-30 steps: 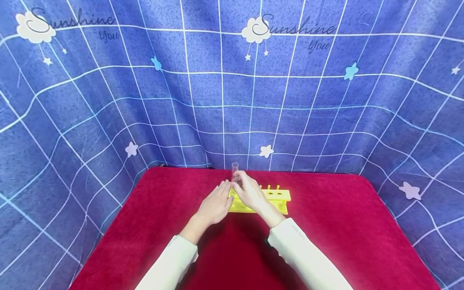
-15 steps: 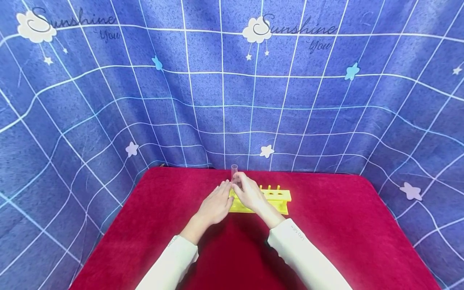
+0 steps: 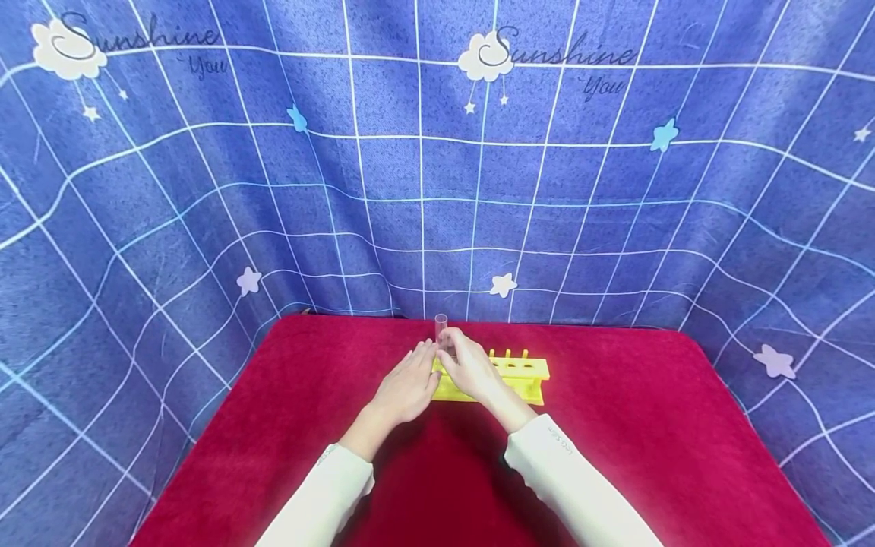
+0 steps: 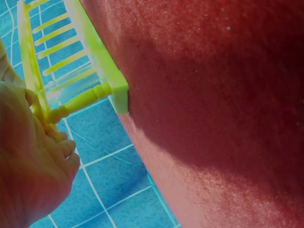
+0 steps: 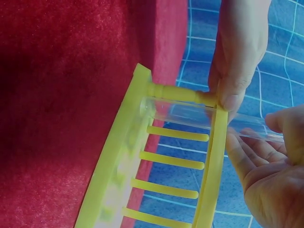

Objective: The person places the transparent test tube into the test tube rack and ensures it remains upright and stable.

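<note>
A clear test tube (image 3: 440, 324) stands upright in the left end of the yellow test tube rack (image 3: 522, 370). Fingertips and thumb of my right hand (image 3: 472, 365) pinch it above the top plate. In the right wrist view the tube's lower part (image 5: 183, 114) passes through the top plate and reaches the base. My left hand (image 3: 403, 384) lies with straight fingers against the rack's left end; its thumb (image 5: 232, 102) presses on the top plate beside the tube. Seen from the left wrist, its fingers (image 4: 69, 147) are next to the end post.
Empty holes and several yellow pegs (image 5: 173, 160) run along the rack to the right of my hands. The red cloth-covered table (image 3: 615, 425) extends around it. A blue grid-patterned curtain (image 3: 547, 228) closes off the back and sides.
The test tube has sunk slightly lower in the rack, and my right hand has gone down a little with it. My left hand stays in place.
</note>
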The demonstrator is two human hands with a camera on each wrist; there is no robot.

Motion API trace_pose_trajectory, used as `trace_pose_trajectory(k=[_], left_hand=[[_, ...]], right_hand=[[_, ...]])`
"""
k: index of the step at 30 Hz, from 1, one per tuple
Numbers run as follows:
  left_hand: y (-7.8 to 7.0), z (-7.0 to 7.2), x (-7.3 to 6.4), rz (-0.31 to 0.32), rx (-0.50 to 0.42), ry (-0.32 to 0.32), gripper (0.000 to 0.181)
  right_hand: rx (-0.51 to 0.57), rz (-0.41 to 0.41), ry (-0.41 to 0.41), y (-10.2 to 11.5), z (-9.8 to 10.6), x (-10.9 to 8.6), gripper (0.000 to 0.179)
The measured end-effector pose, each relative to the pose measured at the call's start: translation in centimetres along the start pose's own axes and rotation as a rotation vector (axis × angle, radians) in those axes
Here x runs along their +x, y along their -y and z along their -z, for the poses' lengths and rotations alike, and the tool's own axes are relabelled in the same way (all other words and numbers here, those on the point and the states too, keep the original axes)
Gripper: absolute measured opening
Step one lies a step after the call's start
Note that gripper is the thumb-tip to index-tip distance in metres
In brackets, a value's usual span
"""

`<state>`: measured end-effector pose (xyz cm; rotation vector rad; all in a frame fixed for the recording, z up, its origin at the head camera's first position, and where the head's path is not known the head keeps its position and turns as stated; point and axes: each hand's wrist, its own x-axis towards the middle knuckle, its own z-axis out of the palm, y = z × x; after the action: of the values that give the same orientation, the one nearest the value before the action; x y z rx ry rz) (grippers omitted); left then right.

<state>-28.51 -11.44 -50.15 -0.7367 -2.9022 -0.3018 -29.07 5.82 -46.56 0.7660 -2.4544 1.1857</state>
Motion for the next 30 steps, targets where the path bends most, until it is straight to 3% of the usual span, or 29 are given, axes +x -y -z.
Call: trace_pose_trajectory(k=[6, 15, 30], left_hand=[[-0.15, 0.11, -0.08, 0.009, -0.002, 0.015, 0.061], [-0.19, 0.33, -0.16, -0.017, -0.002, -0.027, 0.06], [-0.2, 0.22, -0.15, -0.016, -0.007, -0.031, 0.059]], right_hand=[[-0.002, 0.001, 0.006, -0.09, -0.07, -0.03, 0.024], [-0.011, 0.017, -0.002, -0.06, -0.09, 0.01, 0.025], [-0.009, 0.017, 0.001, -0.08, -0.09, -0.04, 0.025]])
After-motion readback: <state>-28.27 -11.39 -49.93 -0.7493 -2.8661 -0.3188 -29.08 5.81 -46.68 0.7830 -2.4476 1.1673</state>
